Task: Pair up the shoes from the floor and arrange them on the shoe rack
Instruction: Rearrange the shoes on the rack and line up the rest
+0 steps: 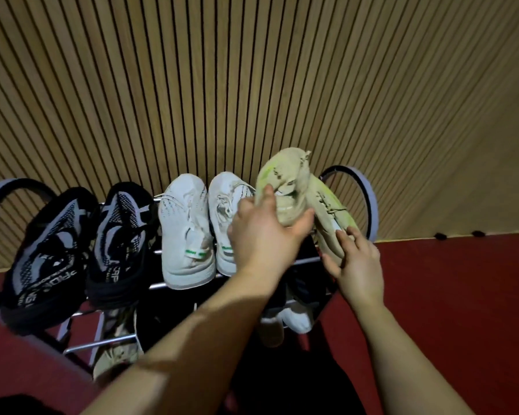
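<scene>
- Head view: the shoe rack [370,190] carries three pairs on its top tier: a black pair [114,235] at the left end, a white pair [186,229] in the middle, and a beige pair at the right end.
- The left hand [264,232] grips the inner beige shoe [285,181] at its heel, thumb and fingers curled round it. The toe is raised toward the slatted wall [252,70].
- The right hand [357,262] has its fingers spread and straight, touching the heel of the outer beige shoe [327,211], which lies on the rails.
- Handling, as judged: knit uppers look soft and light. The firmer heel and sole give the surest hold, and loose laces could snag on the rails.
- The lower tier holds more shoes, including a white-toed shoe [294,320], which are mostly hidden by the arms.
</scene>
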`<state>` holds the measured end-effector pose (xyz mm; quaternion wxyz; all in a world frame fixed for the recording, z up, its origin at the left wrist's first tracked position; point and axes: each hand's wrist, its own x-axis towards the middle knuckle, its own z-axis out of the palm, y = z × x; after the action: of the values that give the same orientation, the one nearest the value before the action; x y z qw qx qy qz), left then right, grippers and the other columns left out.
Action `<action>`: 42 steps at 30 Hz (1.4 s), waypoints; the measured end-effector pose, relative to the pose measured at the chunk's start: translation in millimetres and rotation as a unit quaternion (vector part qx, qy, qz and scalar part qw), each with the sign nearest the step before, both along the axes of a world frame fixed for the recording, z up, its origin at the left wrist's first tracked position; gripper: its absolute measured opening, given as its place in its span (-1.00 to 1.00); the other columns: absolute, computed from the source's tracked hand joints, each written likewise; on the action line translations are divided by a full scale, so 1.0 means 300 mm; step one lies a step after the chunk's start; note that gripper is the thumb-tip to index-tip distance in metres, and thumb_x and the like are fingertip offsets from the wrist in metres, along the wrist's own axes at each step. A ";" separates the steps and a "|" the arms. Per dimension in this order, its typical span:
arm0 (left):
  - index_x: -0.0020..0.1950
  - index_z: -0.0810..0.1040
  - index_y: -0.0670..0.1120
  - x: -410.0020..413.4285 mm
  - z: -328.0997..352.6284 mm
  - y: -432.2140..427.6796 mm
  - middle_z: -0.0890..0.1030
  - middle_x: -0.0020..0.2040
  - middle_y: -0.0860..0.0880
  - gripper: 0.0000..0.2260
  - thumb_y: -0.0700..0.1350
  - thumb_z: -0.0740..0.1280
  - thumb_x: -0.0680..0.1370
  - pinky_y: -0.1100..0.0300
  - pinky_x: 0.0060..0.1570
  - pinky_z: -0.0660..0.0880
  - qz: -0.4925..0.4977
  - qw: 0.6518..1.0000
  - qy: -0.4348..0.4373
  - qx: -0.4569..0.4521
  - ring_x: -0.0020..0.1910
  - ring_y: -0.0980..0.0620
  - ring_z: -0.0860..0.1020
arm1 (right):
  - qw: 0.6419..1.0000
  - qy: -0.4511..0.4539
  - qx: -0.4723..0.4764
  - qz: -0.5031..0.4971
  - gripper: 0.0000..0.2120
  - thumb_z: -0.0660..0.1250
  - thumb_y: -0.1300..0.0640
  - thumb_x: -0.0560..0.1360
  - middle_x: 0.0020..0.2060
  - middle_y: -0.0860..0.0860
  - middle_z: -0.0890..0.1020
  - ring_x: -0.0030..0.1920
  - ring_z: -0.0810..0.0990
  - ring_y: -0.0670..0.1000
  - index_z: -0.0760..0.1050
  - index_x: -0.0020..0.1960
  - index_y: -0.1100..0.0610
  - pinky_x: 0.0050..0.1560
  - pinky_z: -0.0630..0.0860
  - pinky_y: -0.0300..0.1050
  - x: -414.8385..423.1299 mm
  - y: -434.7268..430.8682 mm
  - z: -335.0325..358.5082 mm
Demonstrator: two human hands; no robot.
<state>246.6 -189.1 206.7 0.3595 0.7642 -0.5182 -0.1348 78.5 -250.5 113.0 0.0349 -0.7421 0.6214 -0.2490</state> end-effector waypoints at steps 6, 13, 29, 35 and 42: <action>0.55 -0.04 -0.12 -0.163 -0.125 -0.049 0.18 0.40 -0.18 -0.08 0.45 0.12 0.42 -0.02 0.30 0.10 -0.049 0.966 -0.140 0.212 0.36 -0.15 0.17 | 0.998 -0.021 0.053 0.000 -0.41 0.39 0.07 0.46 0.45 0.05 0.26 0.39 0.21 0.16 0.30 0.44 0.07 0.34 0.23 -0.01 -0.003 -0.012 0.009; 0.50 -0.39 -0.01 -0.035 -0.158 -0.071 -0.47 0.46 -0.17 0.12 0.30 0.41 0.34 -0.13 0.43 -0.34 -0.279 0.876 -0.352 0.175 0.44 -0.20 -0.43 | 0.995 0.012 0.081 0.052 -0.41 0.37 -0.05 0.46 0.46 0.02 0.20 0.36 0.20 0.18 0.28 0.45 -0.07 0.35 0.21 0.00 -0.042 -0.026 0.033; 0.54 -0.27 -0.10 -0.131 -0.142 -0.141 -0.28 0.55 -0.06 -0.04 0.02 0.40 0.45 -0.08 0.27 0.31 -0.250 0.873 -0.357 0.218 0.41 -0.31 0.20 | 0.994 -0.055 0.094 0.030 -0.43 0.37 0.12 0.47 0.51 0.00 0.13 0.44 0.14 0.15 0.29 0.44 -0.01 0.37 0.18 -0.05 -0.032 -0.003 0.041; 0.54 -0.24 -0.12 -0.095 -0.063 -0.194 0.04 0.55 -0.16 -0.08 0.12 0.36 0.48 -0.01 0.28 0.32 -0.258 0.821 -0.417 0.293 0.46 -0.14 0.23 | 0.984 -0.145 0.095 0.028 -0.45 0.32 -0.05 0.49 0.42 0.07 0.33 0.39 0.30 0.11 0.33 0.41 0.12 0.35 0.29 -0.01 -0.052 -0.025 0.057; 0.54 -0.25 -0.11 -0.072 -0.188 -0.147 0.01 0.55 -0.21 -0.05 0.08 0.39 0.46 -0.01 0.42 0.13 -0.241 0.868 -0.392 0.189 0.47 -0.24 0.15 | 0.991 0.087 0.087 0.053 -0.42 0.33 -0.02 0.49 0.51 0.10 0.09 0.43 0.12 0.20 0.26 0.46 0.00 0.37 0.21 0.08 -0.002 -0.016 0.035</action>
<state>224.9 -233.2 150.3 -0.0681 0.6592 -0.7489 -0.0023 77.8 -255.4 123.5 0.0585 -0.7868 0.6014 -0.1258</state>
